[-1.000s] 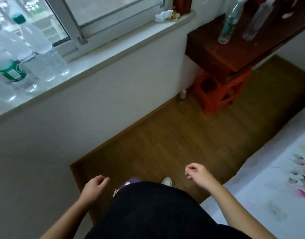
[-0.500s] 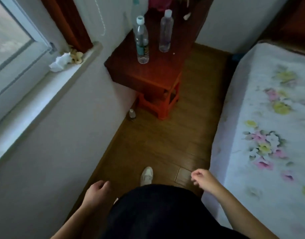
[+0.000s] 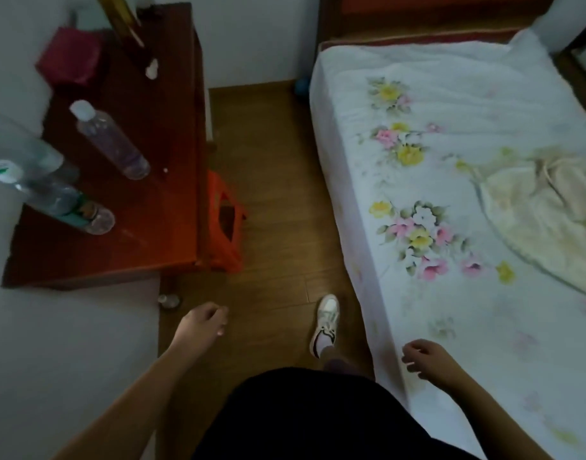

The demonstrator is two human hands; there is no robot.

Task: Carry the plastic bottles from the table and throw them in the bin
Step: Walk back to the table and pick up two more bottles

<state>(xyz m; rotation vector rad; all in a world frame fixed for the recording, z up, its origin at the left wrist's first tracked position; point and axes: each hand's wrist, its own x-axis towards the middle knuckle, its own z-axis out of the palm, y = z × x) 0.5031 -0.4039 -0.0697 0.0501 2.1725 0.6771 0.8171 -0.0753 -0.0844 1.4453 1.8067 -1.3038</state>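
Closer now — I see the table (image 3: 158,207) and its plastic bottles (image 3: 110,142) within reach; left hand (image 3: 202,323) and right hand (image 3: 427,360) loosely curled, holding nothing.

Table left, bed right, floor between.
Two bottles (image 3: 110,141) stand on the table (image 3: 172,180); a stool (image 3: 226,227) sits under its edge.

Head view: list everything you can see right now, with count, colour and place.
plastic bottles: 2, clear with white caps, on the table; one with a green label, one plain
table: 1, dark red-brown wood, left
pink box: 1, far end of table
stool: 1, orange-red plastic, under the table's edge
small container: 1, floor by the wall, too blurred to identify
bed: 1, white floral sheet, right
cream cloth: 1, on the bed
floor: brown wood
shoe: 1, white, stepping forward
hands: left hand and right hand, both empty, loosely curled
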